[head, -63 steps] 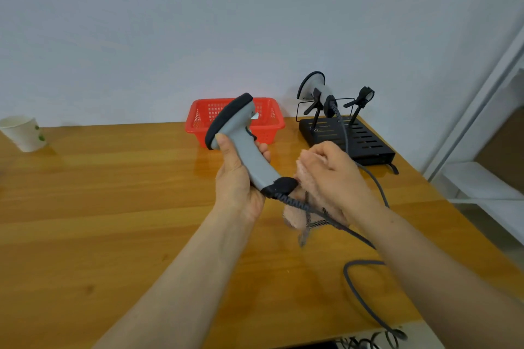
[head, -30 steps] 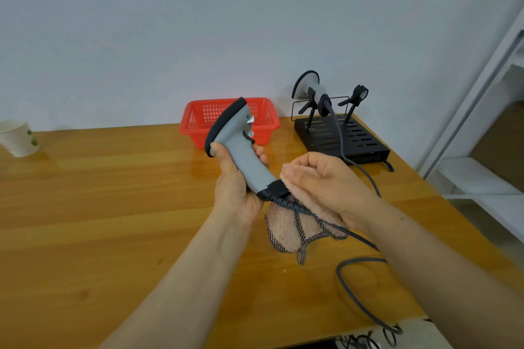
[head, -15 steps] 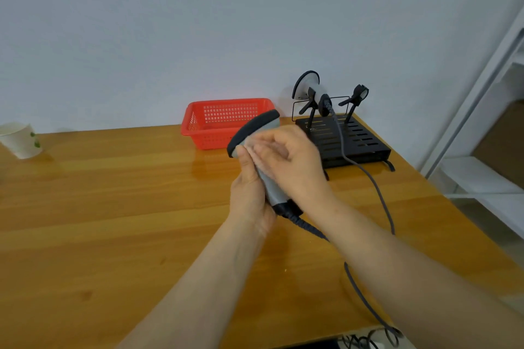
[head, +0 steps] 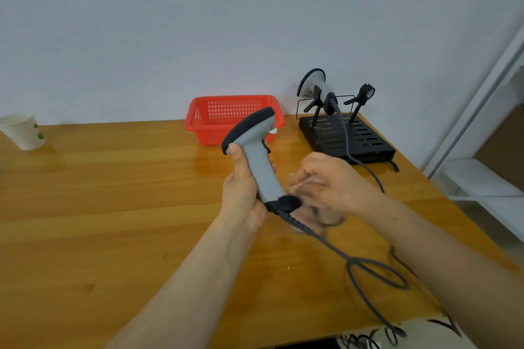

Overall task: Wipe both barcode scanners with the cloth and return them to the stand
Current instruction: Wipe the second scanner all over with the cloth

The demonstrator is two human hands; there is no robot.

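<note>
My left hand (head: pixel 241 190) grips the handle of a grey barcode scanner (head: pixel 256 156) with a black head, held upright above the wooden table. My right hand (head: pixel 329 181) is just right of the scanner's base, fingers curled round the pinkish cloth (head: pixel 320 212), which is blurred and hangs below the palm. The scanner's dark cable (head: pixel 365 269) runs down and loops on the table. A second grey scanner (head: pixel 317 88) sits in the left cradle of the black stand (head: pixel 348 136) at the back right. The stand's right cradle (head: pixel 364 95) holds nothing.
A red plastic basket (head: pixel 218 122) stands behind the held scanner, against the wall. A white paper cup (head: pixel 24 130) is at the far left. The table's right and front edges are close to the cable loop; a white shelf (head: pixel 482 178) stands beyond.
My right hand with the cloth has slid from the scanner's head down to beside its base. The left hand keeps the scanner upright in about the same place.
</note>
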